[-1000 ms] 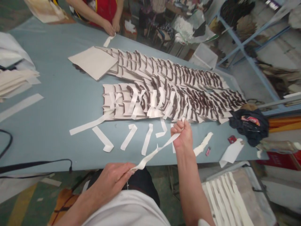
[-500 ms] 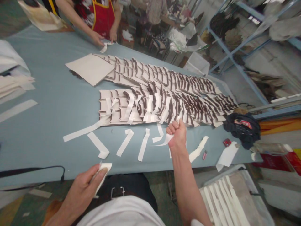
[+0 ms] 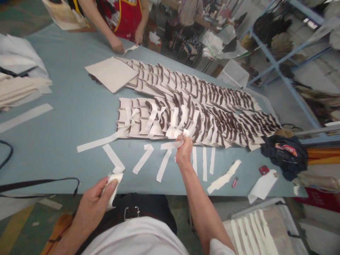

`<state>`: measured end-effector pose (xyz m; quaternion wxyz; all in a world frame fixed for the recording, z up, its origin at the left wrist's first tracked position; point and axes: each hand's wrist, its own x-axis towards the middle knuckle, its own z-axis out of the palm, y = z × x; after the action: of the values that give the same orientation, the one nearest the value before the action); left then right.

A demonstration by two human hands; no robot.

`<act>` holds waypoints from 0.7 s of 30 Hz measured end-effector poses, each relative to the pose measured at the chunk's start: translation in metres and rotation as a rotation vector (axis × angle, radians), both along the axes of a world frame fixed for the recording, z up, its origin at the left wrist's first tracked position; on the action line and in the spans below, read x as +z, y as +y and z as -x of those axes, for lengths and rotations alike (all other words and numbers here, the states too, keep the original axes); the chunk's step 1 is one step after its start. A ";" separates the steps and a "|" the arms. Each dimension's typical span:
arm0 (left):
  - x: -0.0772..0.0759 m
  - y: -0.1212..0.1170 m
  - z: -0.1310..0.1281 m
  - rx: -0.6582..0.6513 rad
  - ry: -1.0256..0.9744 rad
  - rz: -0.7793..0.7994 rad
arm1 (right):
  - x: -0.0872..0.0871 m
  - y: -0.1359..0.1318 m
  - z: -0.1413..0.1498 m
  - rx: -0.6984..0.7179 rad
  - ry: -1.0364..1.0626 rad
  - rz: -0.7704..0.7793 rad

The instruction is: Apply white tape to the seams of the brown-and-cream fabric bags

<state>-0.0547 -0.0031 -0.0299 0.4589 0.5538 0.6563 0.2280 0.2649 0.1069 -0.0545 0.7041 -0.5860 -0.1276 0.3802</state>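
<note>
Near the table's front edge, my left hand (image 3: 99, 196) is closed around a small folded stack of white strips (image 3: 114, 186). My right hand (image 3: 184, 148) grips a white strip (image 3: 171, 145) at the front edge of the nearer row of bundles. That row of overlapping beige bundles with dark brown edges (image 3: 143, 124) runs off to the right. Several white strips lie across it, and some hang down onto the table, such as one strip (image 3: 164, 166) just left of my right wrist. A second row of bundles (image 3: 186, 79) lies behind, with a flat beige panel (image 3: 111, 73) at its left end.
Across the blue-grey table (image 3: 69, 85) a person in a red apron (image 3: 130, 21) handles a pale strip. Beige sheets (image 3: 21, 92) are piled at left. A dark cloth bundle (image 3: 285, 152) and a torn pale strip (image 3: 224, 177) lie right. A bin (image 3: 255, 230) stands below.
My right hand has moved left along the front of the nearer row, with a strip in its grip. White strips now show hanging where it was. My left hand still holds its stack.
</note>
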 end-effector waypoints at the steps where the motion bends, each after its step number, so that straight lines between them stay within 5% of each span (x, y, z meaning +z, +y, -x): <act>1: 0.000 0.000 0.000 0.016 -0.006 0.004 | -0.006 0.000 -0.001 0.006 -0.015 -0.002; 11: -0.002 -0.001 -0.004 0.126 -0.018 0.104 | -0.049 -0.003 -0.010 0.023 -0.074 0.020; 21: 0.012 0.018 -0.028 0.178 -0.026 0.108 | -0.073 -0.009 -0.008 0.048 -0.117 0.054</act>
<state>-0.0265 0.0145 -0.0184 0.4745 0.4648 0.7081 0.2396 0.2733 0.0975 -0.1278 0.6700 -0.6229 -0.1722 0.3653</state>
